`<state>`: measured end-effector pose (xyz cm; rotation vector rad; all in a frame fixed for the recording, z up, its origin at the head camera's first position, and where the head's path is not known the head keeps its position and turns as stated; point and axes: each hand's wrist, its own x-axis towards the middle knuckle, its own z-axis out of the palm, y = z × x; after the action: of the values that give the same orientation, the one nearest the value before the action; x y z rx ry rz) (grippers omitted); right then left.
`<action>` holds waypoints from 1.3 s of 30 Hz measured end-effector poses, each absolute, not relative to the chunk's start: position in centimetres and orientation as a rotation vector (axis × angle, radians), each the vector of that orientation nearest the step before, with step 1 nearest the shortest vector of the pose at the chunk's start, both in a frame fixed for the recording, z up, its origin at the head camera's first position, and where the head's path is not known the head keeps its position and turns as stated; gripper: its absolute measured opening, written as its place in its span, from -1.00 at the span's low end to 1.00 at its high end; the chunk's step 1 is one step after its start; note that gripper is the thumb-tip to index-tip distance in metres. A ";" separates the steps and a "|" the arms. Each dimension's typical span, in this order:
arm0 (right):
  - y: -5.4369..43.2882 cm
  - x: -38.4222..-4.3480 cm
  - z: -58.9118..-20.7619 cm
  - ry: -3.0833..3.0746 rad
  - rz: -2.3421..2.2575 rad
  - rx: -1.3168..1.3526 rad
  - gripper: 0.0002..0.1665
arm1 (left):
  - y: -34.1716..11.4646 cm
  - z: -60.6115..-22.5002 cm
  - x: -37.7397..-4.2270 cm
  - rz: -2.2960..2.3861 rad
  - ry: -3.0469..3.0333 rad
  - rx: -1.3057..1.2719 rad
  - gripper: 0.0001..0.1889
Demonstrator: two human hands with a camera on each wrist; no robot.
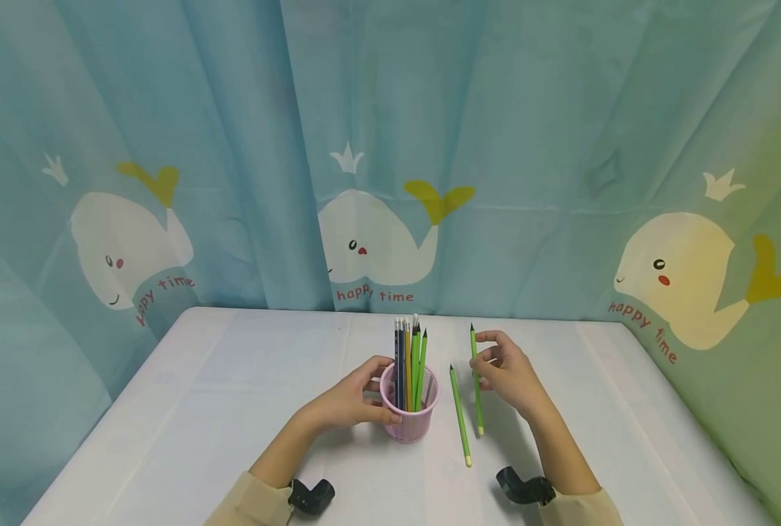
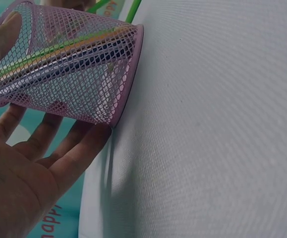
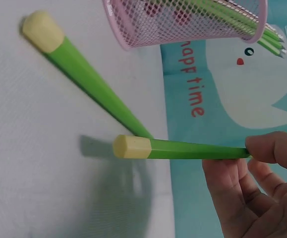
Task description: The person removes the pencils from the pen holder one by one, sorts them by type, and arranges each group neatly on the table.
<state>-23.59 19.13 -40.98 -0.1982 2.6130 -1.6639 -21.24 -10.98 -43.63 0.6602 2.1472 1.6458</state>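
Pencil [image 1: 478, 400] | axis fore-aft, tip far | right hand [image 1: 507, 371] pinches it | left hand [image 1: 349, 398] grips cup [image 1: 408, 428]

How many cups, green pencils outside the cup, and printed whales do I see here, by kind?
Pink cup: 1
Green pencils outside it: 2 (one held in the right hand, one lying on the table)
Printed whales: 3
Total: 6
Pencils inside overlap too much to count.
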 end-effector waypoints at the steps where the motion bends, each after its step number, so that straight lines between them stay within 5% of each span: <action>1: 19.2 -23.7 -41.1 2.604 -1.663 -0.196 -0.48 | -11.0 -43.6 -21.2 1.644 2.149 0.661 -0.20; 39: 18.9 -24.0 -43.8 2.585 -1.399 -0.067 -0.41 | -11.0 -43.7 -21.3 1.655 2.141 0.679 -0.18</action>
<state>-23.95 18.89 -43.79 -0.0670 2.5845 -1.3994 -21.31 -11.04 -43.65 0.6788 2.1405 1.6548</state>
